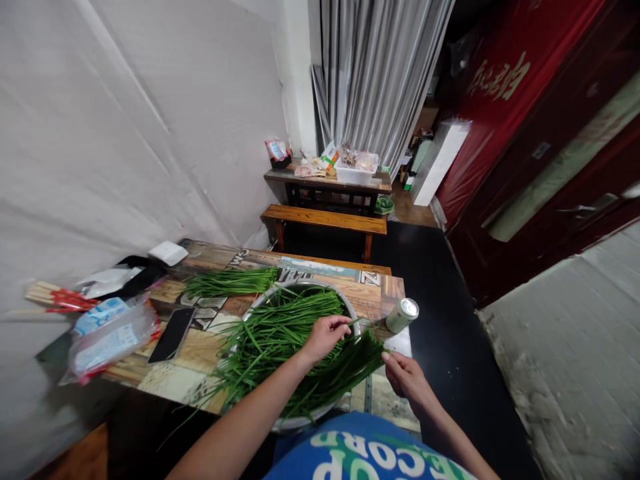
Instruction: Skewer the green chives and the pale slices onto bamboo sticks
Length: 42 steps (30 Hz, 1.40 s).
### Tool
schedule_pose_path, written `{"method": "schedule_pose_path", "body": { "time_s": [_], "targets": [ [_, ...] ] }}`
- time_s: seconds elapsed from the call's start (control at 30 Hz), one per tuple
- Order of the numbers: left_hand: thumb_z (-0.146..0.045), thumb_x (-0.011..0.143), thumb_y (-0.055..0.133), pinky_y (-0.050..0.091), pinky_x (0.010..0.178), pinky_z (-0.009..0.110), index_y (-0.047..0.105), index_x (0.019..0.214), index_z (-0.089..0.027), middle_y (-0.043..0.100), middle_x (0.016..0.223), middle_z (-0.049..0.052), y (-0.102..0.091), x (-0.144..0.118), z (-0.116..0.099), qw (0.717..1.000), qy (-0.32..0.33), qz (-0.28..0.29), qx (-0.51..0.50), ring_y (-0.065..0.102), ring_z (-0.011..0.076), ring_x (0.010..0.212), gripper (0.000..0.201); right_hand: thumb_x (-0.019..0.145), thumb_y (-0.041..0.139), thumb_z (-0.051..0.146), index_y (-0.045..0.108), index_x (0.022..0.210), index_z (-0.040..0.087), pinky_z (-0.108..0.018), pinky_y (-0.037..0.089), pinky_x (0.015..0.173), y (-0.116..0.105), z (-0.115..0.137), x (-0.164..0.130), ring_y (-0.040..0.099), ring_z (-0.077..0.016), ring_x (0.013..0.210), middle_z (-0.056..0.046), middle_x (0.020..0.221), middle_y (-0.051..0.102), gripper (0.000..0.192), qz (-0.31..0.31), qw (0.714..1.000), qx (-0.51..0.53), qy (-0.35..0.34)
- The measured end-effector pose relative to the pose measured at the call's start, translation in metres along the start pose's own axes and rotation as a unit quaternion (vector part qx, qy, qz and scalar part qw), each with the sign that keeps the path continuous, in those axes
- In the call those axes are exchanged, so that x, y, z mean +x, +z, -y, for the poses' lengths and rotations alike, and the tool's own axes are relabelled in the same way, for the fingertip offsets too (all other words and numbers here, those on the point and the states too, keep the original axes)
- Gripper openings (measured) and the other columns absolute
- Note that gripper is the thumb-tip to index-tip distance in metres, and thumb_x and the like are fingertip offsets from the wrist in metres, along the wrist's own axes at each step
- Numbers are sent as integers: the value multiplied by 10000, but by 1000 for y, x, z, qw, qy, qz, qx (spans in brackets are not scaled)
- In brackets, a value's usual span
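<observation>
You sort chives in the bowl: left hand pinching stalks, right hand grasping bundle ends; next, separate carefully.

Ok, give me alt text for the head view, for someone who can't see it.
Both hands work long green chives heaped in a metal basin: the left hand pinches stalks, the right hand holds their ends. A separate chive bundle, a phone and a can lie on the table.

Shiny metal basin, wooden table.
</observation>
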<state>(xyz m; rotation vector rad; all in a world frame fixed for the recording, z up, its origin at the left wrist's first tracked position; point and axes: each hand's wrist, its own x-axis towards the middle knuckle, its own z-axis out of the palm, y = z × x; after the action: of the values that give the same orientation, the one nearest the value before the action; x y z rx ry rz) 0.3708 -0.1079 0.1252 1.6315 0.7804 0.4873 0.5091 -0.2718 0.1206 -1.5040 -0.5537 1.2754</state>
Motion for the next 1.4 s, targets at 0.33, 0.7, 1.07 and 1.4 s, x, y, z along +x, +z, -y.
{"method": "schedule_pose_path", "body": {
  "time_s": [0.33,0.7,1.07,1.4],
  "targets": [
    [-353,653,611,312,434,193,677,884,-124,660,677,47,2,-6,-19,990,-74,-56,-102,428,72,438,332,669,554,599,320,536,201,-169,109,303,5,8,0,152,-13,313,119,390,254,480,-4,1000,-4,-9],
    [-434,613,657,184,404,185,654,938,-97,612,677,43,8,-11,-21,971,-109,-18,-212,296,27,421,469,684,549,584,311,546,204,-166,101,298,4,7,3,147,-12,307,122,386,256,469,-9,1000,2,-3],
    [-460,632,636,159,394,176,654,874,-101,544,627,8,14,-11,-24,969,-120,-11,-215,271,18,417,433,679,540,604,308,569,206,-168,101,302,3,7,4,137,-15,318,123,399,250,474,-1,1000,1,-1],
    [-461,639,618,188,398,177,670,859,-113,542,566,-3,13,-5,-22,978,-122,0,-166,303,32,407,415,661,553,610,305,547,206,-169,103,301,0,7,5,138,-14,312,124,391,243,488,-4,1000,5,0]
  ]
}}
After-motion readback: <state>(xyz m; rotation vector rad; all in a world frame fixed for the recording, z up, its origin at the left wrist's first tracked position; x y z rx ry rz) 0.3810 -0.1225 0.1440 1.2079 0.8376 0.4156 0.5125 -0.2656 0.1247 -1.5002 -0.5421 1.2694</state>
